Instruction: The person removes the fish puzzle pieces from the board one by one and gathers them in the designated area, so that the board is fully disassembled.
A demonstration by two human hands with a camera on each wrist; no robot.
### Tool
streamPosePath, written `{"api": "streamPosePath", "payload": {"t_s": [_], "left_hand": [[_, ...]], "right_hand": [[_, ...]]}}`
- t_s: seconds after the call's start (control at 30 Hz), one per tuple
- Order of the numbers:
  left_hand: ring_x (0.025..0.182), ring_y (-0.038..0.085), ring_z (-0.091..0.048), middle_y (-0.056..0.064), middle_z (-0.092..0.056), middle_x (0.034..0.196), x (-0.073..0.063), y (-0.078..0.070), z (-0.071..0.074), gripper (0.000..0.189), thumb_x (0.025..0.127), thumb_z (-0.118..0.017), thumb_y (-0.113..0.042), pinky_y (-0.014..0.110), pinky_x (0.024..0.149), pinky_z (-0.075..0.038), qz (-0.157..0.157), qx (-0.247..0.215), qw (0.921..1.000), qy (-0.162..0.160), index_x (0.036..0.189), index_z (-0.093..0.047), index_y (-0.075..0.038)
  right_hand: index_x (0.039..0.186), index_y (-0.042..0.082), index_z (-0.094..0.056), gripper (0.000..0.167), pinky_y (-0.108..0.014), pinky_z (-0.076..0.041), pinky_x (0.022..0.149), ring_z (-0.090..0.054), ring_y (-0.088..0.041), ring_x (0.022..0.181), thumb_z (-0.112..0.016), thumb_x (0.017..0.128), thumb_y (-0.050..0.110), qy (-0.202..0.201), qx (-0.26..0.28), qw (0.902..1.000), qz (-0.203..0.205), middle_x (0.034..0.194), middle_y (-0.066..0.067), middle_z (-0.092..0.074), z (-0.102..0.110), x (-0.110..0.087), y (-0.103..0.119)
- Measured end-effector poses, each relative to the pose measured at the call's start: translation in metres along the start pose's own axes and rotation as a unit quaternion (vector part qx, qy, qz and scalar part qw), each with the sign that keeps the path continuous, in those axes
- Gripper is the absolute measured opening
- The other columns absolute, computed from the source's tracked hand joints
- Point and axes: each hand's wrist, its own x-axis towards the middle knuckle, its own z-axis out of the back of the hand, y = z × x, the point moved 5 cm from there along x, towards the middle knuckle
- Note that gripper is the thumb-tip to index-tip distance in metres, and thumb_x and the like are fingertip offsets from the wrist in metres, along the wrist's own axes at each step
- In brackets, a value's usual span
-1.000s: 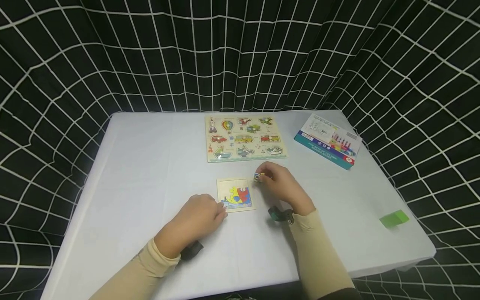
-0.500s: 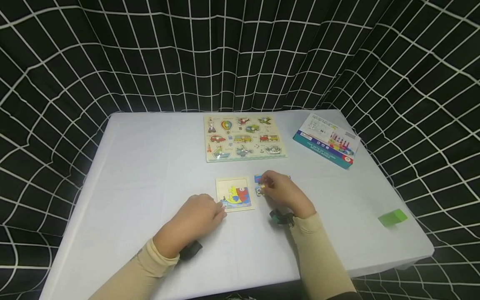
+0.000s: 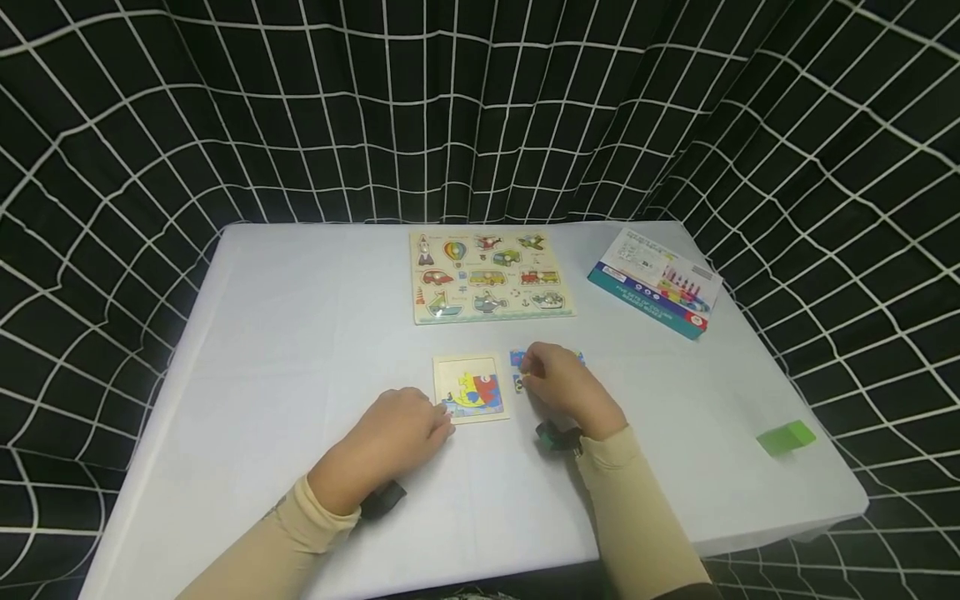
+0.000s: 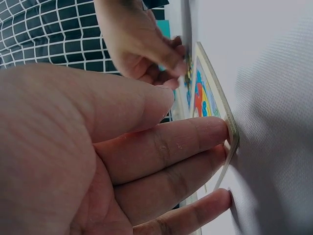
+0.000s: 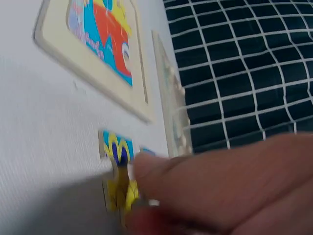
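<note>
A small square wooden jigsaw tray (image 3: 471, 390) lies mid-table. Its lower part carries fitted pieces in red, yellow and blue. My left hand (image 3: 401, 429) rests at the tray's lower left corner; in the left wrist view its extended fingertips (image 4: 215, 129) touch the rim. My right hand (image 3: 562, 379) is beside the tray's right edge, over loose pieces. In the right wrist view, a blue-and-yellow puzzle piece (image 5: 117, 147) lies on the cloth. Thumb and fingers pinch a yellow puzzle piece (image 5: 117, 193) close by, partly hidden and blurred. Blue pieces (image 3: 516, 358) lie behind the hand.
Behind the tray lies a large wooden vehicle puzzle board (image 3: 491, 277). A teal-and-white box (image 3: 656, 283) stands at the back right. A green block (image 3: 786, 437) sits near the right edge of the white-clothed table (image 3: 300, 317). Dark checked curtains surround it.
My right hand has come nearer to me with a puzzle piece, which ended up beside the tray, uncovering blue pieces behind. It then shifted only slightly. The left hand has stayed in place.
</note>
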Motion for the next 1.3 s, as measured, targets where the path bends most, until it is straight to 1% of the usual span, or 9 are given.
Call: {"api": "streamPosePath", "payload": {"t_s": [0.07, 0.13, 0.23, 0.33, 0.5, 0.7, 0.9, 1.1, 1.3], "left_hand": [[0.079, 0.025, -0.066, 0.008, -0.070, 0.073, 0.000, 0.000, 0.000, 0.025, 0.105, -0.070, -0.023, 0.046, 0.080, -0.058, -0.004, 0.001, 1.0000, -0.003, 0.099, -0.086, -0.006], [0.077, 0.025, -0.066, 0.007, -0.071, 0.073, 0.000, -0.001, 0.001, 0.025, 0.105, -0.070, -0.023, 0.046, 0.078, -0.057, -0.007, 0.002, 0.9999, -0.008, 0.098, -0.086, -0.006], [0.078, 0.026, -0.067, 0.008, -0.072, 0.074, 0.000, 0.000, 0.001, 0.025, 0.105, -0.070, -0.024, 0.046, 0.078, -0.058, -0.007, 0.004, 0.9999, -0.013, 0.097, -0.086, -0.006], [0.082, 0.027, -0.070, 0.009, -0.076, 0.078, 0.000, 0.000, 0.000, 0.025, 0.105, -0.070, -0.023, 0.047, 0.080, -0.059, -0.009, 0.004, 0.9998, -0.016, 0.098, -0.086, -0.007], [0.084, 0.027, -0.071, 0.009, -0.076, 0.078, 0.001, 0.001, -0.003, 0.024, 0.105, -0.070, -0.023, 0.047, 0.081, -0.059, -0.012, 0.004, 0.9998, -0.018, 0.097, -0.087, -0.007], [0.081, 0.027, -0.070, 0.008, -0.072, 0.072, 0.000, 0.002, -0.003, 0.027, 0.105, -0.070, -0.024, 0.046, 0.079, -0.058, -0.010, 0.006, 0.9998, -0.019, 0.089, -0.085, -0.009], [0.075, 0.026, -0.066, 0.007, -0.069, 0.068, 0.000, 0.000, -0.002, 0.030, 0.105, -0.070, -0.023, 0.045, 0.075, -0.056, -0.014, 0.004, 0.9996, -0.024, 0.082, -0.082, -0.009], [0.075, 0.026, -0.067, 0.008, -0.070, 0.069, 0.000, 0.000, 0.000, 0.030, 0.105, -0.070, -0.023, 0.045, 0.074, -0.057, -0.013, 0.005, 0.9995, -0.029, 0.082, -0.083, -0.009], [0.074, 0.026, -0.065, 0.008, -0.069, 0.070, -0.001, -0.001, -0.002, 0.030, 0.105, -0.070, -0.023, 0.045, 0.075, -0.056, -0.003, -0.002, 0.9998, -0.019, 0.084, -0.083, -0.008]], "right_hand": [[0.117, 0.008, -0.070, 0.019, -0.043, -0.055, 0.090, -0.060, -0.026, 0.097, -0.077, 0.099, 0.008, -0.014, 0.012, 0.9996, 0.021, 0.103, -0.008, -0.066, -0.001, -0.001, 0.008], [0.124, 0.008, -0.071, 0.028, -0.042, -0.055, 0.092, -0.059, -0.025, 0.098, -0.079, 0.098, 0.009, -0.016, 0.017, 0.9981, 0.056, 0.108, -0.007, -0.066, -0.006, -0.001, 0.020], [0.133, 0.007, -0.072, 0.037, -0.040, -0.055, 0.094, -0.059, -0.022, 0.099, -0.081, 0.098, 0.011, 0.005, -0.007, 0.9928, 0.119, 0.112, -0.005, -0.066, -0.018, -0.001, 0.041], [0.135, 0.006, -0.073, 0.038, -0.035, -0.055, 0.091, -0.058, -0.019, 0.096, -0.082, 0.098, 0.012, 0.031, -0.050, 0.9866, 0.152, 0.109, -0.002, -0.065, -0.031, 0.000, 0.054], [0.133, 0.007, -0.074, 0.036, -0.032, -0.053, 0.087, -0.057, -0.018, 0.094, -0.081, 0.098, 0.011, 0.047, -0.073, 0.9867, 0.138, 0.105, 0.000, -0.064, -0.037, 0.005, 0.060], [0.125, 0.008, -0.071, 0.030, -0.035, -0.052, 0.085, -0.058, -0.021, 0.093, -0.080, 0.097, 0.007, 0.075, -0.059, 0.9869, 0.130, 0.099, -0.002, -0.061, -0.037, 0.013, 0.062], [0.109, 0.011, -0.070, 0.019, -0.035, -0.050, 0.082, -0.056, -0.020, 0.091, -0.080, 0.095, 0.002, 0.071, -0.040, 0.9877, 0.134, 0.095, -0.003, -0.059, -0.039, 0.015, 0.062], [0.124, 0.009, -0.072, 0.030, -0.033, -0.052, 0.082, -0.057, -0.019, 0.092, -0.083, 0.096, 0.008, 0.059, -0.059, 0.9891, 0.122, 0.099, -0.002, -0.059, -0.040, 0.013, 0.062], [0.122, 0.008, -0.073, 0.028, -0.034, -0.052, 0.084, -0.057, -0.020, 0.092, -0.083, 0.096, 0.009, 0.070, -0.054, 0.9896, 0.113, 0.100, -0.002, -0.060, -0.040, 0.013, 0.060]]}}
